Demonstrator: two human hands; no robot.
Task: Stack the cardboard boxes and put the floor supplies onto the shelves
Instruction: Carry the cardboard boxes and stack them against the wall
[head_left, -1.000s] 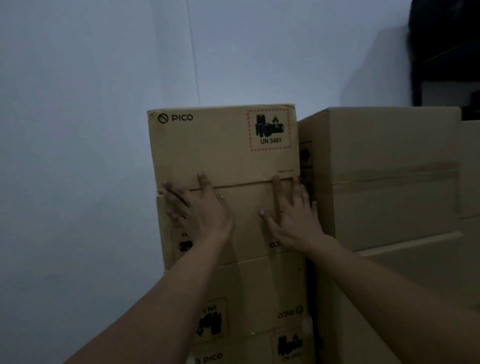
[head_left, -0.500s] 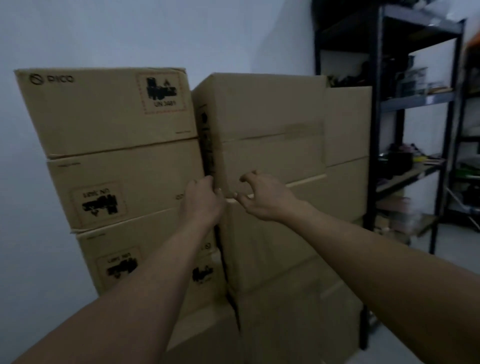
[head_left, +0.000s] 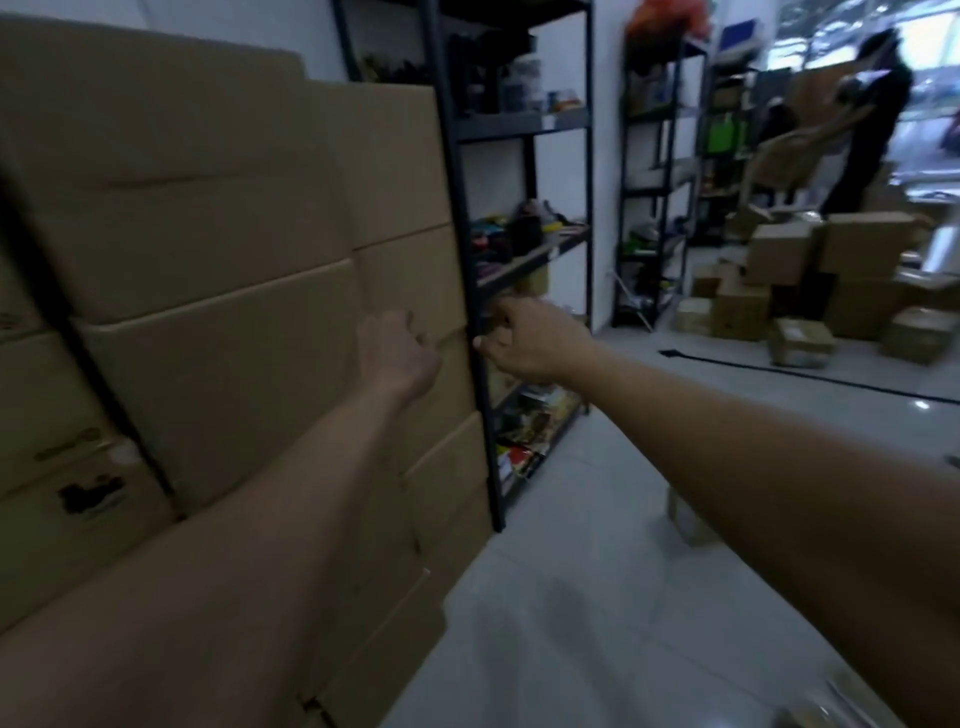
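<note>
1. At frame centre the hands hover side by side. The left hand (head_left: 400, 348) shows only its back, fingers turned away toward the stack (head_left: 218, 374) of boxes, so I cannot tell how far it is closed or whether it touches cardboard.
2. Just toward three o'clock, the right hand (head_left: 524, 338) has loosely curled fingers and holds nothing. Its thumb lies close to the black post (head_left: 464, 234); contact is unclear.
3. A second ago both palms lay flat on a box front. Now they are off it and the view has swung right. My reading: that stack is squared up and the person is turning to the next job.
4. The stack fills nine o'clock, tight against the shelves (head_left: 519, 124) at twelve.
5. Loose boxes (head_left: 779, 254) sit on the floor (head_left: 597, 571) at two o'clock, probably next to be stacked. A person (head_left: 878, 119) stands beyond them.
</note>
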